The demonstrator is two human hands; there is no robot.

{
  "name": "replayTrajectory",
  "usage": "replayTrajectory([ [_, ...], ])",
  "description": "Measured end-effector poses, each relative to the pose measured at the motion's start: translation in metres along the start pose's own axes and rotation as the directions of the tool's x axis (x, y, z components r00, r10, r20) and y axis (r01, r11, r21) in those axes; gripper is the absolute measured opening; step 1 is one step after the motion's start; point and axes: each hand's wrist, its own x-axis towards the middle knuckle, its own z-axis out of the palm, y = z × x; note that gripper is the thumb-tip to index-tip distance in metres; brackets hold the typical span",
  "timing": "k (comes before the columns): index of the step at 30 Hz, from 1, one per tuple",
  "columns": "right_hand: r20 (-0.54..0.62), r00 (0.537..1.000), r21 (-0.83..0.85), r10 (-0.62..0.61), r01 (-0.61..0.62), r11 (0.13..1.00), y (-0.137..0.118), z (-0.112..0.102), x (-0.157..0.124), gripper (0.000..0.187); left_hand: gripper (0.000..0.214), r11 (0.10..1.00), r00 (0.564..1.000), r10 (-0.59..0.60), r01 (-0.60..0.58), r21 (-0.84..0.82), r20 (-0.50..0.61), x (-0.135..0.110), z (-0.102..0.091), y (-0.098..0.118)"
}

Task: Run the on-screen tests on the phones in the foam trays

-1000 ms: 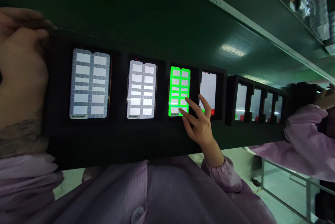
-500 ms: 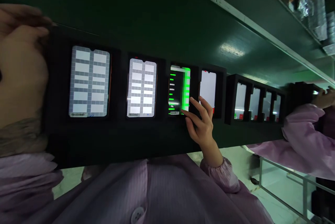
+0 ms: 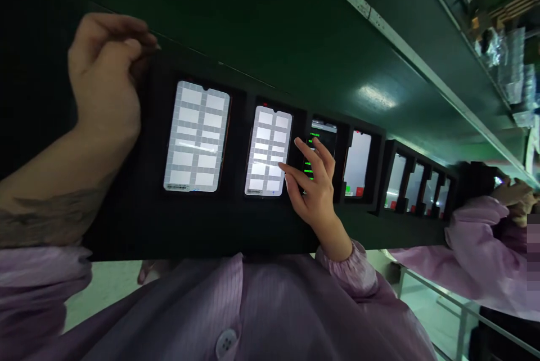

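A black foam tray (image 3: 198,220) holds a row of lit phones on the green belt. My left hand (image 3: 105,80) grips the tray's far left corner, fingers curled over its edge. My right hand (image 3: 314,181) is spread out, its forefinger touching the lower right of the second phone (image 3: 265,147), which shows a white and grey grid. The first phone (image 3: 196,136) shows the same grid. The third phone (image 3: 319,139) is dark with green text lines, partly behind my fingers. The fourth phone (image 3: 356,161) glows white.
A second black tray (image 3: 417,181) with several lit phones follows on the right. Another person's sleeve (image 3: 481,248) and hand (image 3: 512,192) reach to the belt at the far right. A metal rail (image 3: 422,63) runs along the belt's far side.
My right forefinger moved left from the third phone to the second. The third phone's screen went from a green grid to dark with green lines. The view shifted, bringing my left hand fully in.
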Motion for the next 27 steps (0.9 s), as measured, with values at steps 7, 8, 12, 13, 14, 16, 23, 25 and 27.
replayTrajectory([
  [7,-0.075,0.997,-0.085,-0.003,-0.004,0.996,0.007,-0.001,0.002,0.025,0.035,0.99,0.982,0.082,-0.06,-0.126,0.172,-0.001,-0.008,-0.006],
  [8,-0.09,0.996,-0.104,0.002,-0.011,0.995,0.007,-0.001,0.002,0.026,0.034,0.993,0.984,0.055,-0.036,-0.114,0.168,-0.002,-0.008,-0.004],
  [12,-0.097,0.995,-0.12,-0.017,0.005,0.993,0.004,0.002,0.003,0.024,0.032,1.0,0.989,0.009,-0.008,-0.009,0.147,-0.006,-0.004,0.003],
  [13,-0.085,0.996,-0.111,-0.031,0.022,0.994,0.002,0.003,0.003,0.022,0.032,1.0,0.989,0.017,-0.018,0.001,0.146,-0.007,-0.003,0.003],
  [14,-0.063,0.997,-0.099,-0.045,0.039,0.994,0.0,0.005,0.005,0.021,0.033,1.0,0.99,0.025,-0.024,-0.004,0.14,-0.008,-0.003,0.004],
  [16,0.007,0.998,-0.075,-0.062,0.062,0.995,-0.004,0.008,0.008,0.022,0.033,1.0,0.992,0.017,-0.016,-0.01,0.122,-0.01,-0.003,0.007],
  [23,0.173,0.981,-0.055,-0.082,0.092,0.994,-0.011,0.014,0.019,0.025,0.029,0.993,0.995,-0.073,0.066,0.097,0.073,-0.015,0.003,0.023],
  [25,0.177,0.98,-0.049,-0.086,0.096,0.994,-0.01,0.015,0.023,0.026,0.03,0.994,0.995,-0.1,0.099,0.049,0.011,-0.013,0.005,0.022],
  [27,0.152,0.984,-0.042,-0.097,0.105,0.994,-0.006,0.017,0.028,0.026,0.032,0.996,0.996,-0.091,0.091,0.014,-0.001,-0.009,0.005,0.017],
])
